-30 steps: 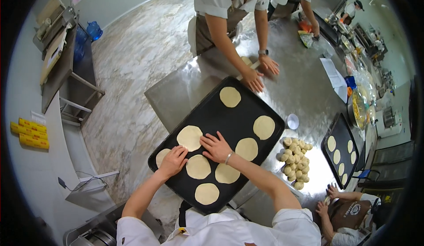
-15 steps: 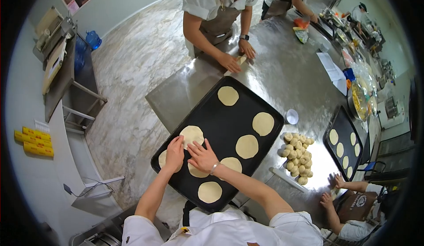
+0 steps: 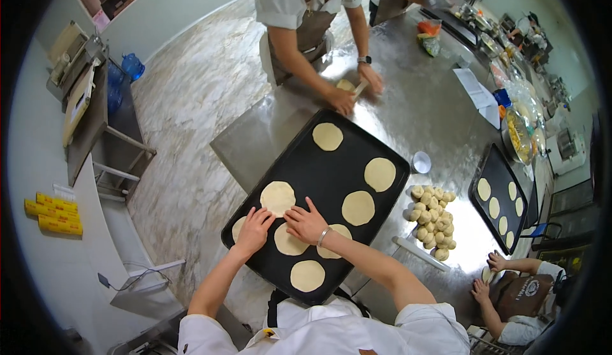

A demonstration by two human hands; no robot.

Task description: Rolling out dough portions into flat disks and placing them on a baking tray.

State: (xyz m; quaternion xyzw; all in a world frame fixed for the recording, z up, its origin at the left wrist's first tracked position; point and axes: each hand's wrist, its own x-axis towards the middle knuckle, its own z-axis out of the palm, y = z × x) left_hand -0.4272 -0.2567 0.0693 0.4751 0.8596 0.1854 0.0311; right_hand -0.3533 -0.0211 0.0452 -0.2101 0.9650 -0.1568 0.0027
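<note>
A flat dough round [image 3: 278,198] lies on the left part of a large black baking tray [image 3: 306,170]. At its lower left edge are the fingertips of my left hand [image 3: 254,230], the fingers stretched out. My right hand [image 3: 307,223] rests at its lower right edge with fingers apart. Under and beside my right hand are another dough round [image 3: 289,240] and a partly covered dough round [image 3: 335,240]. A dough round [image 3: 239,229] at the tray's left edge is partly hidden by my left hand. Several more rounds lie spread over the tray.
Small dough balls [image 3: 436,221] are heaped right of the tray, beside a white rolling pin [image 3: 421,253] and a small white cup [image 3: 421,162]. A second tray [image 3: 499,202] of rounds lies farther right. Across the table a co-worker's hands [image 3: 354,94] work a rolling pin over dough.
My fingers have shifted from the upper face of the dough round to its lower edge, my right hand moving slightly right. The co-worker's rolling pin has moved, showing a dough piece.
</note>
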